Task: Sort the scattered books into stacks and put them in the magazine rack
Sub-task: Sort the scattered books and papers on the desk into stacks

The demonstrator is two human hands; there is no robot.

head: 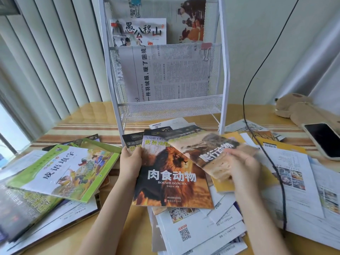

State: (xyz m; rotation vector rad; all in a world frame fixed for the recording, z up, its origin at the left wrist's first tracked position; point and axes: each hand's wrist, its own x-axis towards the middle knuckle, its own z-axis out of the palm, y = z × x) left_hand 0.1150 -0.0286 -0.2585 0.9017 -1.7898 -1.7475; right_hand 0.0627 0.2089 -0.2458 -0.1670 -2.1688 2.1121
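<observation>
My left hand (129,162) grips the left edge of a lion-cover book (171,179), with another dark-cover book of the same series fanned out behind it. My right hand (242,166) holds a third animal book (200,144), blurred, laid slantwise over the lion book's upper right corner. A white mesh magazine rack (171,109) stands just behind the hands, with newspapers and a picture book in its upper pockets. A green-bordered picture book (66,170) lies on a pile at the left.
Loose newspapers (198,229) and a yellow book (230,186) cover the wooden table in front and at the right. A black cable (276,170) runs across the right papers. A phone (323,140) and a plush toy (298,107) lie at the far right.
</observation>
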